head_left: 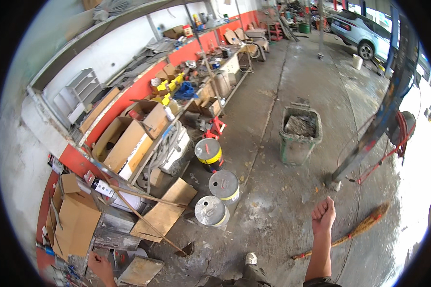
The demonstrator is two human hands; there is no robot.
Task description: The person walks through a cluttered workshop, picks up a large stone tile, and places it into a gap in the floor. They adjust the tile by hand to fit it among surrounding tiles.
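My right hand (323, 216) is raised over the concrete floor in a loose fist, with nothing seen in it. Beneath that forearm lies a straw broom (364, 225), its handle pointing left. My left hand (99, 265) is low at the left with fingers curled in, and no held thing shows. It is nearest to an open cardboard box (74, 222) and a flat board (140, 270). A long-handled tool (146, 220) with a dark blade leans among the clutter there. Neither hand visibly touches any of these.
Three drums (209, 152) stand left of centre, beside a leaning plywood sheet (170, 205). A green bin (299, 138) holds grey debris. A lift post (368, 129) with a red hose (404, 138) rises at right. A cluttered workbench runs along the left wall; a light blue car (361, 31) stands far right.
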